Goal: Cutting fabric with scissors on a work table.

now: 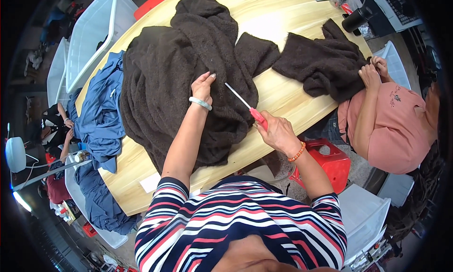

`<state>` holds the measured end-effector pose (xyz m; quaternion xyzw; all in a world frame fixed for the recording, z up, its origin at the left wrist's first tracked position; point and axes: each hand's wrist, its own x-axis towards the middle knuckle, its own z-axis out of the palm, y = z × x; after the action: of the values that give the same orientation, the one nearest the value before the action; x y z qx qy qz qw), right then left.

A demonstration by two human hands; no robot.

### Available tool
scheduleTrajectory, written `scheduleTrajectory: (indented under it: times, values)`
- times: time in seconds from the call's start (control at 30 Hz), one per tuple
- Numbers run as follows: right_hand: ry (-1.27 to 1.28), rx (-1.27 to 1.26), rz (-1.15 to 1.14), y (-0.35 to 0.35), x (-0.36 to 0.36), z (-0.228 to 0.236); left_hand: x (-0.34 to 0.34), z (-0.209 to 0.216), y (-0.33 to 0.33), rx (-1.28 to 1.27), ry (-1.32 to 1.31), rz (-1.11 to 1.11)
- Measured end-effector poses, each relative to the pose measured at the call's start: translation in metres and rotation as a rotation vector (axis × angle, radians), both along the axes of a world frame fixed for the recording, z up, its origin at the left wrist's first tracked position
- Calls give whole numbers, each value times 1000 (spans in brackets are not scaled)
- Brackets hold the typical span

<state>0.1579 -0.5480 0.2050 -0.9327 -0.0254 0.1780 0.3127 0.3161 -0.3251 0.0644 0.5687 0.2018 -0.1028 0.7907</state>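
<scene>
Looking down past a striped short-sleeved shirt (236, 220) and straight onto a wood-grain table (283, 97). Closing in on the right hand (278, 133), with an orange beaded bracelet (297, 152) at the wrist, clasped round the grip of a red-handled tool (258, 118). Aiming that slim metal shaft up and leftward, over fuzzy dark-brown fabric (163, 78); cannot tell about contact between tip and pile. Over to the left hand (202, 90), with a pale green bangle (200, 103) at the wrist, thumb and fingers drawn in close above the folds, just left of the shaft's tip but apart from it; cannot tell about any pinch of cloth there. Seeing that brown fabric heaped in broad folds across the middle of the table.

Swinging right, spotting a red plastic stool (332, 163) beside the near edge. Swinging left, finding crumpled blue fabric (104, 111) draped over the table's side, with a second blue heap (99, 196) in a pale bin below. Farther right, catching a co-worker in a pink shirt (396, 125), both hands close together on a smaller dark-brown piece (325, 59). Farther still, picking out a black cylinder (357, 20) near a keyboard (396, 8), and large translucent bins (89, 41) at upper left.
</scene>
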Motion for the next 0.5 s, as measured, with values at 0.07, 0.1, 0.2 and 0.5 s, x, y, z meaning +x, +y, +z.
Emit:
scheduleTrajectory:
  times: [0.07, 0.1, 0.2, 0.5]
  values:
    - [-31, -10, 29, 0, 8, -2, 4, -3, 0, -27, -21, -15]
    - [-55, -23, 57, -2, 12, -4, 0, -2, 0, 1, -39, -16]
    - [-62, -45, 108, -8, 20, -4, -10, 2, 7, 13, -55, -20]
    - [-49, 38, 38, -17, 47, -9, 52, 11, -2, -28, 121, 94]
